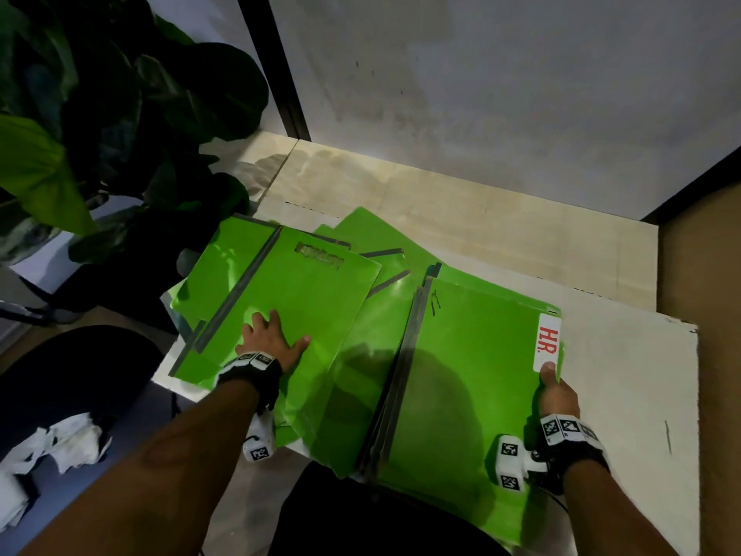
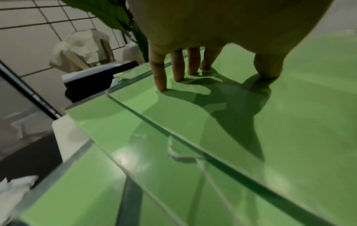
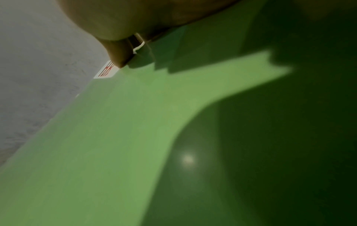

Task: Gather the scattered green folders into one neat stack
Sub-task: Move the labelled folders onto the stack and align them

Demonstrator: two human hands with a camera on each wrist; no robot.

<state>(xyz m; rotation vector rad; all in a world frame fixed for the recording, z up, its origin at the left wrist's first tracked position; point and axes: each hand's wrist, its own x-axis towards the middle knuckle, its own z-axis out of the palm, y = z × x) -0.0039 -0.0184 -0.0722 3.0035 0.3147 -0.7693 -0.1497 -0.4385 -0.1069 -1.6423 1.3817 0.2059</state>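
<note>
Left hand: fingers spread flat, pressed on scattered green folders. Right hand: folder stack gripped at HR label edge.

Two grips are showing: the left grip at 9 o'clock and the right grip at 3 o'clock. Green folders are lying on one table in two groups. At least four loose folders are overlapping from 9 to 12 o'clock. One stack of several is sitting at 3 o'clock, its exact number not showing. One white label is showing on it. One plant is standing at 10 o'clock.
</note>
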